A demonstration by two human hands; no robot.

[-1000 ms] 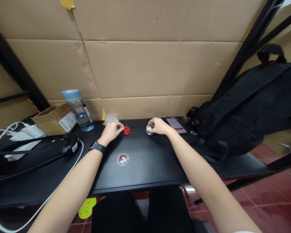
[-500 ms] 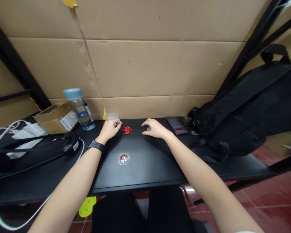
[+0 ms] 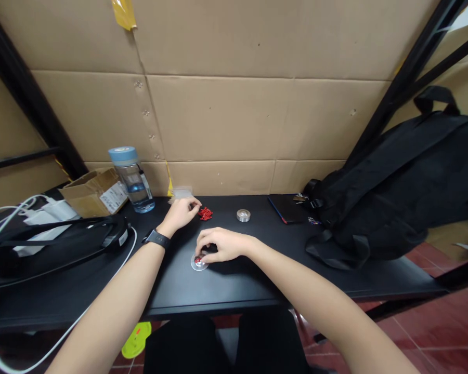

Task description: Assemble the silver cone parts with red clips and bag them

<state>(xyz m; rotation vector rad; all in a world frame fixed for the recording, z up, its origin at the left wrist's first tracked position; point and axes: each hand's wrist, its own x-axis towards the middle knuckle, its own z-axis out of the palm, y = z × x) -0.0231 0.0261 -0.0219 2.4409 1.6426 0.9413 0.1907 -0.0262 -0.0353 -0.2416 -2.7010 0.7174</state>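
Note:
My left hand (image 3: 183, 212) rests on the black table with its fingers curled and the thumb close to them. Whatever it may hold is hidden. Just right of its fingertips lies a pile of small red pieces (image 3: 206, 213), too small to name. My right hand (image 3: 222, 245) reaches down to a small clear round dish (image 3: 195, 266) with something red in it. Its thumb and fingertips come together over the dish, and I cannot make out what is between them. A roll of clear tape (image 3: 243, 215) lies flat beyond my right hand.
A blue-lidded water bottle (image 3: 134, 187) and an open cardboard box (image 3: 93, 195) stand at the left, behind a black case (image 3: 62, 246) and white chargers (image 3: 56, 210). A dark phone (image 3: 286, 209) lies on the right, beside a black backpack (image 3: 405, 182). Cardboard (image 3: 218, 119) walls the back.
My right hand has left the tape roll and moved left and nearer, down to the clear dish. The left hand stays beside the red pieces. The view has tilted up slightly.

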